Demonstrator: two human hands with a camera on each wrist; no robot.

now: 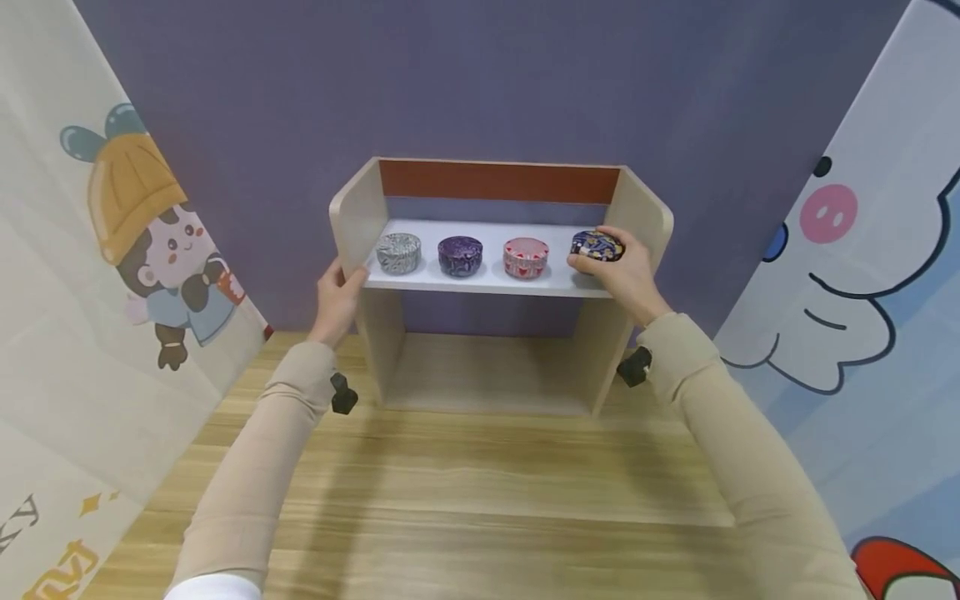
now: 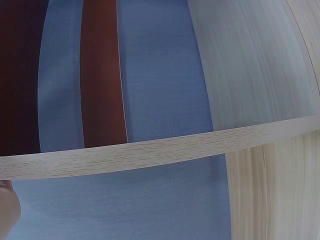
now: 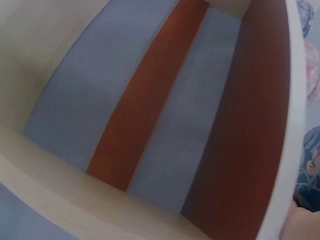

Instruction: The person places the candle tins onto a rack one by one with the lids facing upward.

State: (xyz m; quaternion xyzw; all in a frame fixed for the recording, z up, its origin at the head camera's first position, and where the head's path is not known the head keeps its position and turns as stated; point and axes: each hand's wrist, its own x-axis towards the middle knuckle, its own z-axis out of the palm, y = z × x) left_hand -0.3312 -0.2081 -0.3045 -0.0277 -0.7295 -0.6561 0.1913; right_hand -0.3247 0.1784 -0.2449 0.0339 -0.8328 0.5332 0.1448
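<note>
Four-sided shelf board aside, a row of small round tins stands on the white upper board [image 1: 480, 284] of a wooden shelf unit [image 1: 373, 350]. From the left come a grey-white patterned tin [image 1: 399, 253], a purple tin [image 1: 460, 257] and a pink tin with red hearts [image 1: 526, 257]. At the right end, my right hand [image 1: 633, 275] holds a dark blue patterned tin [image 1: 596, 243] between thumb and fingers; part of that tin shows in the right wrist view [image 3: 309, 170]. My left hand [image 1: 339, 302] grips the unit's left side panel at its front edge, thumb near the board.
The lower compartment [image 1: 487, 375] opens below the board. A red-brown back strip [image 1: 498, 182] crosses the top rear. The unit stands on a wood-grain table [image 1: 480, 492] against a blue-purple backdrop [image 1: 495, 75], with cartoon-printed sheets on both sides.
</note>
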